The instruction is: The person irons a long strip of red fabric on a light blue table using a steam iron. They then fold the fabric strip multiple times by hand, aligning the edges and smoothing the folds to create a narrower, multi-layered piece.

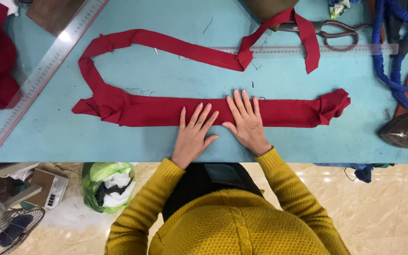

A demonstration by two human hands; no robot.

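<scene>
Fingers spread and flat, the left hand (193, 135) and right hand (248, 123) press side by side, gripping nothing, on the middle of a long red fabric strip (157, 111) lying across the near part of the blue table (53, 132). The middle looks smoothed, but both ends are bunched and the far loop toward the scissors (338, 32) lies twisted, so I judge most of the flattening remains.

Two hands pressing a red fabric strip flat on a blue table

The left hand (193, 134) and right hand (247, 122) lie palm-down, fingers spread, side by side on the red fabric strip (147, 111), which loops to the far left and back right across a clear ruler (345, 48). Scissors (336, 32) lie far right; a green bag (107, 185) sits on the floor, near left.
</scene>
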